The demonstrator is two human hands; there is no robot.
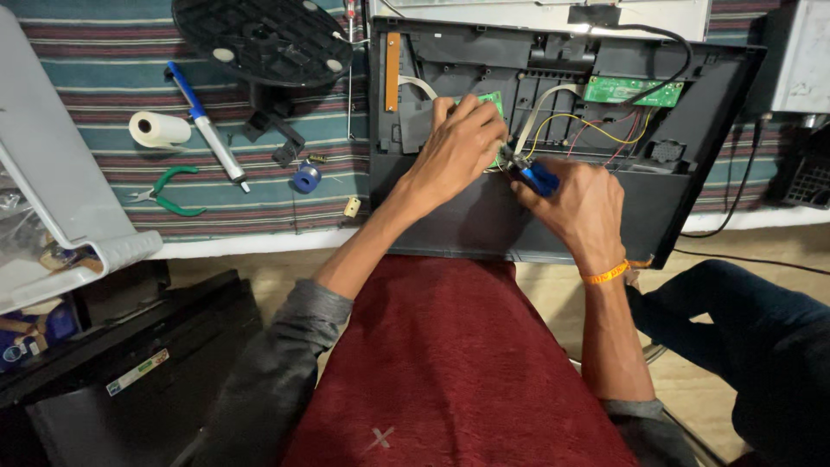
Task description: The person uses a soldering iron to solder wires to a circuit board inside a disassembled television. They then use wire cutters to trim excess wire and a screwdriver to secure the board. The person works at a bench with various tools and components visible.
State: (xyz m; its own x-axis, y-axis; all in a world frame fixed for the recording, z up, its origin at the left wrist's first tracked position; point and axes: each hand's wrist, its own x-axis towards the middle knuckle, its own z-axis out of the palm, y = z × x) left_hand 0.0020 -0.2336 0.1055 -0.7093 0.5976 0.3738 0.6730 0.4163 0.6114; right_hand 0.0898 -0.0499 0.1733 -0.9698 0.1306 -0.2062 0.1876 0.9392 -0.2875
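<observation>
Low in the frame lies the person's lap under a dark red cloth (450, 363), with both forearms reaching up from it toward the middle. The right hand (581, 207), just right of centre, has its grip clenched around the blue handle of a small plier-like tool (532, 175), whose tip points left at the work. The left hand (456, 151), touching it from the left, presses its fingers down on a small green circuit board (494, 102), mostly hidden beneath them; whether that grip pinches the board or only steadies it cannot be told. Both sit inside the open black monitor back shell (450, 225) at centre frame, with yellow and red wires (596, 128) running right to a second green board (631, 90) at upper right. To do this well, it seems wise to keep the left hand firm and the tool tip clear of those wires. Farther off, upper left on the striped table (104, 78), lie green pliers (169, 192), a blue-handled soldering tool (206, 130) and a white roll (158, 129).
</observation>
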